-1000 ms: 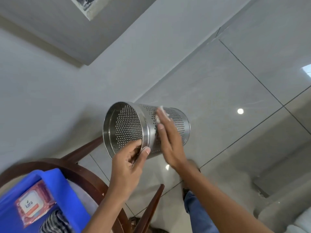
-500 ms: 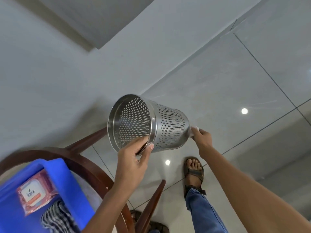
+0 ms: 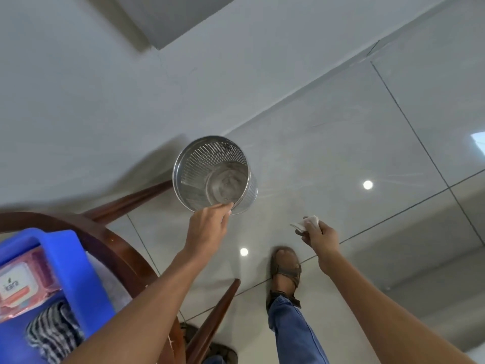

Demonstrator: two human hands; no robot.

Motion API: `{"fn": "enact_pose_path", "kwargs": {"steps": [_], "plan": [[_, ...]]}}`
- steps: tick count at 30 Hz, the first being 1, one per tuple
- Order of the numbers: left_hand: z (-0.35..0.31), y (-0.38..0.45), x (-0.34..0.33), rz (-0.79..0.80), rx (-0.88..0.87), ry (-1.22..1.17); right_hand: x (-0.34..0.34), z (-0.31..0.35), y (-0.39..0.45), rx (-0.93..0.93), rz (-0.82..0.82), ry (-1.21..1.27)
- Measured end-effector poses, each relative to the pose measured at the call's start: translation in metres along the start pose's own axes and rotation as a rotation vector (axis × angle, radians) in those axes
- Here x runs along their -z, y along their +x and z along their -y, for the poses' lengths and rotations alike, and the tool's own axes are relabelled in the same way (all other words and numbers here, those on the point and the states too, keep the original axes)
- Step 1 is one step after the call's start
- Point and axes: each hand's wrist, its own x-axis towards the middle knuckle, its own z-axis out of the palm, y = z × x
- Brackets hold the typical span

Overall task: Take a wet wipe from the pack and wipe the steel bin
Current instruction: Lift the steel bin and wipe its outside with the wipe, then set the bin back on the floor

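Where wall meets glossy tiled floor, steel bin stands.

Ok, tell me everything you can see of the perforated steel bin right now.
The perforated steel bin is a shiny round cylinder, its wall punched with rows of small holes under a smooth rolled rim, with a solid flat base visible inside. It looks empty. Its open mouth faces up toward the camera, slightly tilted. It is over the glossy grey tiled floor, beside the curved wooden chair frame; whether it rests on the floor is unclear. The left hand touches its near rim. The right hand, holding the crumpled white wipe, is apart.
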Motion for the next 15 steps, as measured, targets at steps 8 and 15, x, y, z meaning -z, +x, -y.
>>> {"fn": "enact_pose_path", "kwargs": {"steps": [8,15], "plan": [[0.007,-0.006,-0.025,0.075,0.030,0.092,0.006,0.017,-0.006,0.005,0.030,0.041],[0.014,-0.022,-0.044,0.053,-0.014,0.115,0.014,0.022,-0.006,-0.017,0.005,0.056]]}}
